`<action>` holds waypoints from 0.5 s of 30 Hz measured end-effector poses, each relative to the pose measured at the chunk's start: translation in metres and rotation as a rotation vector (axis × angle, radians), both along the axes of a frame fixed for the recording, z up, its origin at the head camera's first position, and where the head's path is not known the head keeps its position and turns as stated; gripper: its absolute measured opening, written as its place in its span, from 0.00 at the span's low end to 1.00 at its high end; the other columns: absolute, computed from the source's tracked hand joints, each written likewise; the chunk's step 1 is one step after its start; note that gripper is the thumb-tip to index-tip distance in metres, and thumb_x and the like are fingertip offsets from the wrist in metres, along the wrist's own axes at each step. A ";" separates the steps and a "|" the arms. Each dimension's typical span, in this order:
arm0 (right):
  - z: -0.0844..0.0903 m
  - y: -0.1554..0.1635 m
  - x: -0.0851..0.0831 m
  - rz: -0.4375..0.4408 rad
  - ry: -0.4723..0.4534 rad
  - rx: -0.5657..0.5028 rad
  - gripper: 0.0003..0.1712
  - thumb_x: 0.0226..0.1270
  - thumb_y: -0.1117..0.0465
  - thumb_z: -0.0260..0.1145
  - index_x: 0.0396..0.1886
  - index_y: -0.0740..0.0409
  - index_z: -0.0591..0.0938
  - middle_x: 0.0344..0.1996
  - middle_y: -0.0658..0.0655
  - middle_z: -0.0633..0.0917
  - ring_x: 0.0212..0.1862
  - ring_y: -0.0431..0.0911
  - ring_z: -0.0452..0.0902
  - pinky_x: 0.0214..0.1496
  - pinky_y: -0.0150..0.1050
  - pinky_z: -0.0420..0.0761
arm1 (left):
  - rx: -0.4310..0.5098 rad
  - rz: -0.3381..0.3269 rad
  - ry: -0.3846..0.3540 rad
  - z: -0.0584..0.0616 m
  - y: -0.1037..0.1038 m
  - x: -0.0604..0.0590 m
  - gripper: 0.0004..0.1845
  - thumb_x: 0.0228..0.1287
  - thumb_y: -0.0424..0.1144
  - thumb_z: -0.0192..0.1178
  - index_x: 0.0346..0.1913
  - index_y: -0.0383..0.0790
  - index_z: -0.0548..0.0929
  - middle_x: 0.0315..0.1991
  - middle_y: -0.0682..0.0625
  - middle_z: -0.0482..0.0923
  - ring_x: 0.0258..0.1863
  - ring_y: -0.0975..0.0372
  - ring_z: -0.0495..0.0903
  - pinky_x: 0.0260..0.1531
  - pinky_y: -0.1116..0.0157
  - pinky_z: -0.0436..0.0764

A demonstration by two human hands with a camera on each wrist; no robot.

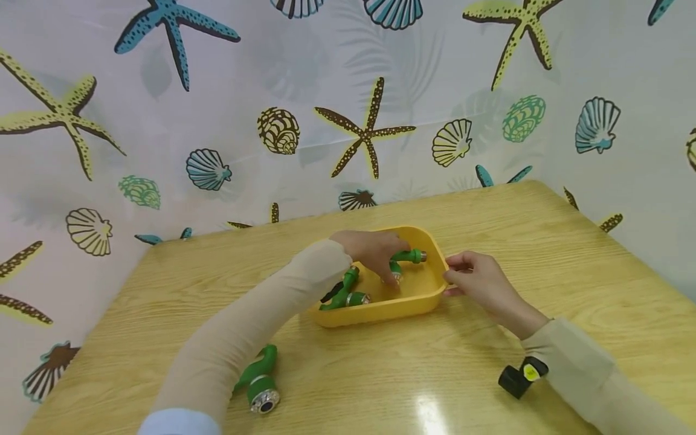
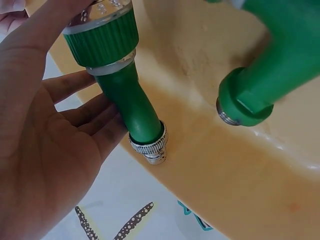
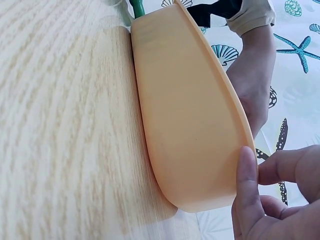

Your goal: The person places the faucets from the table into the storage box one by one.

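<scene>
A yellow plastic bin [image 1: 383, 310] sits on the table with green taps with silver ends inside it. My left hand [image 1: 375, 251] reaches down into the bin and grips one green tap [image 1: 410, 256]. In the left wrist view, the thumb lies over the ribbed collar end of this tap [image 2: 132, 107] and the fingers are behind it. Nearer the bin's left end lies another green tap [image 1: 348, 295]. At the bin's right end, my right hand [image 1: 484, 287] pinches the rim between thumb and fingers; the right wrist view shows this grip on the bin's wall [image 3: 185, 110].
One more green tap [image 1: 263, 383] lies on the wooden table [image 1: 348, 374] at the front left, partly hidden by my left sleeve. A patterned cloth [image 1: 337, 60] with starfish and shells hangs behind the table. A small black device [image 1: 522, 377] is at my right cuff.
</scene>
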State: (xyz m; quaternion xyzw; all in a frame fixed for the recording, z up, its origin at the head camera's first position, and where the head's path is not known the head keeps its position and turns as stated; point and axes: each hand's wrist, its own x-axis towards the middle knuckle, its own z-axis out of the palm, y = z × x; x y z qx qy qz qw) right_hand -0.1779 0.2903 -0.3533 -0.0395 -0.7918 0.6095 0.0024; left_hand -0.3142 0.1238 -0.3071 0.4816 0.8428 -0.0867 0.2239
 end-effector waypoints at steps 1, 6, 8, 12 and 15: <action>0.000 0.000 0.000 0.001 0.000 -0.003 0.21 0.70 0.73 0.55 0.58 0.82 0.66 0.54 0.75 0.71 0.46 0.55 0.76 0.39 0.37 0.83 | 0.005 -0.004 0.001 0.000 0.000 0.000 0.44 0.57 0.56 0.68 0.72 0.39 0.63 0.65 0.47 0.67 0.62 0.60 0.66 0.62 0.64 0.65; 0.000 0.000 0.001 -0.006 -0.013 -0.006 0.21 0.70 0.73 0.55 0.58 0.83 0.66 0.54 0.75 0.71 0.46 0.55 0.76 0.39 0.37 0.83 | 0.009 -0.030 -0.001 -0.005 0.001 0.002 0.42 0.57 0.56 0.68 0.70 0.40 0.65 0.61 0.49 0.70 0.58 0.61 0.68 0.59 0.66 0.67; 0.000 0.000 0.002 -0.009 -0.012 -0.004 0.21 0.70 0.73 0.55 0.58 0.83 0.66 0.53 0.75 0.71 0.46 0.55 0.76 0.39 0.37 0.83 | -0.012 -0.017 0.014 -0.006 0.001 0.003 0.42 0.58 0.58 0.67 0.71 0.43 0.64 0.59 0.49 0.69 0.55 0.62 0.69 0.57 0.65 0.69; 0.000 -0.001 0.000 -0.007 -0.001 -0.002 0.21 0.69 0.74 0.55 0.57 0.83 0.66 0.52 0.74 0.72 0.45 0.55 0.76 0.38 0.37 0.83 | -0.045 0.025 0.043 -0.006 0.001 0.005 0.43 0.58 0.60 0.65 0.72 0.47 0.62 0.59 0.50 0.67 0.54 0.63 0.69 0.55 0.63 0.70; 0.001 -0.001 0.000 -0.010 0.003 0.000 0.21 0.69 0.74 0.55 0.57 0.83 0.66 0.52 0.74 0.72 0.45 0.55 0.76 0.38 0.36 0.83 | -0.040 0.017 0.044 -0.008 0.002 0.005 0.43 0.58 0.59 0.65 0.72 0.46 0.62 0.60 0.48 0.67 0.55 0.63 0.68 0.56 0.64 0.70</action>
